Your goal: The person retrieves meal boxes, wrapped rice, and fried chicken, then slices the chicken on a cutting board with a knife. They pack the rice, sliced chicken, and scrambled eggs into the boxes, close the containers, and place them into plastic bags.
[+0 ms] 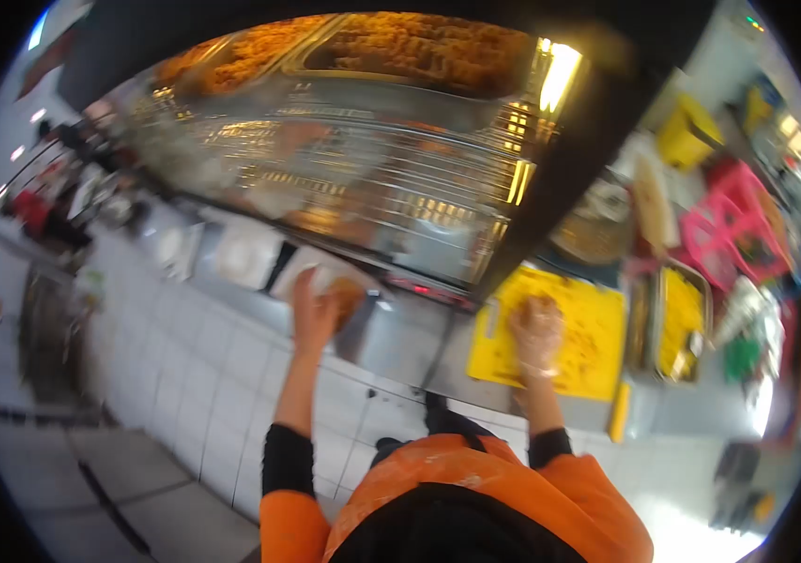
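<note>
My left hand is closed at the edge of the counter, its fingers against a brown-orange flat piece that is too blurred to name. White paper lies under and beside that piece. On the yellow cutting board, my right hand, in a clear plastic glove, is curled over brown chopped food. Brown crumbs are scattered around it on the board. A yellow-handled tool rests at the board's lower right corner; its working end is hidden.
A lit glass cabinet with wire racks and trays of orange-brown food stands in front. Right of the board are a metal pan of yellow food, a pink basket and a yellow container. White papers lie left.
</note>
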